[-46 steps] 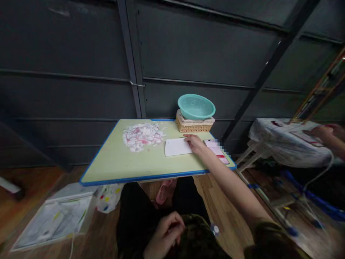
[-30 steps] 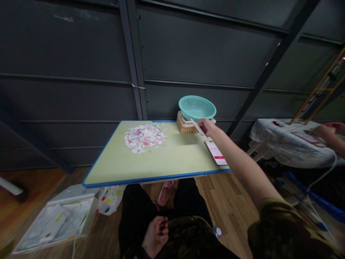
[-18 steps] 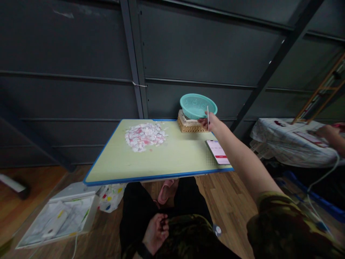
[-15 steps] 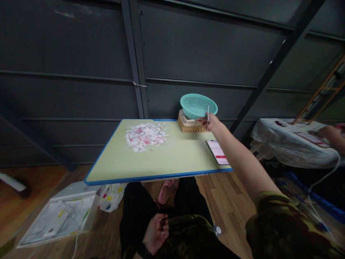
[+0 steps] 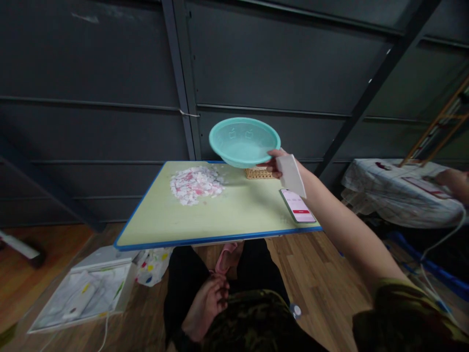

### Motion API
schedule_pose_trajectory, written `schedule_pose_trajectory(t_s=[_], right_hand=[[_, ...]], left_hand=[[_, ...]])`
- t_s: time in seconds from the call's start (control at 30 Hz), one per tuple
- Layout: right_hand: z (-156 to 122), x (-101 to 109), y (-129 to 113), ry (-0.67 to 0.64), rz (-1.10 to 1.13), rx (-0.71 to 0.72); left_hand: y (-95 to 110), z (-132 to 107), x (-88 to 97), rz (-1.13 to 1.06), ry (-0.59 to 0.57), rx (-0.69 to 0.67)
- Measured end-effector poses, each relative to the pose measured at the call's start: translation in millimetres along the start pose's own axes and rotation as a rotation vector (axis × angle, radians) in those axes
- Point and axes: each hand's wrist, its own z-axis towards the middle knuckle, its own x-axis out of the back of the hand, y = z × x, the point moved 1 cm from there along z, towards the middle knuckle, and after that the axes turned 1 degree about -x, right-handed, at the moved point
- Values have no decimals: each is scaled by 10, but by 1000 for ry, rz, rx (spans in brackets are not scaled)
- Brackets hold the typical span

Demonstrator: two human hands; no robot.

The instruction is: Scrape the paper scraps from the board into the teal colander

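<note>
The green table [image 5: 205,222] spans the frame's middle. Over its far edge, at upper centre, a raised teal basin [image 5: 244,142], its right rim pinched by the right hand [image 5: 273,165], hides most of a wicker basket [image 5: 261,173]. Left of centre, pale scraps [image 5: 198,185] lie heaped, blurring together. The left hand [image 5: 208,300] curls loosely at lower centre; whether around anything, I cannot tell. A phone [image 5: 298,208] lies right of centre, its text illegible; just above, a white card [image 5: 291,176] slants against the right hand.
</note>
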Motion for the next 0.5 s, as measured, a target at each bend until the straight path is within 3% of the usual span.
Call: schedule_pose_trajectory(t_s=[0.1, 0.2, 0.23, 0.4, 0.5], right_hand=[[-365, -263, 207, -89, -26, -33], [-769, -510, 522, -143, -87, -66], [-897, -580, 642, -191, -94, -83], [-1362, -799, 1201, -422, -105, -88], [-1496, -845, 1395, -561, -150, -53]], left_hand=[[350, -150, -109, 51, -72, -212], [606, -260, -123, -102, -129, -283], [650, -294, -107, -150, -127, -251], [613, -512, 25, -264, 14, -147], [496, -634, 128, -254, 94, -196]])
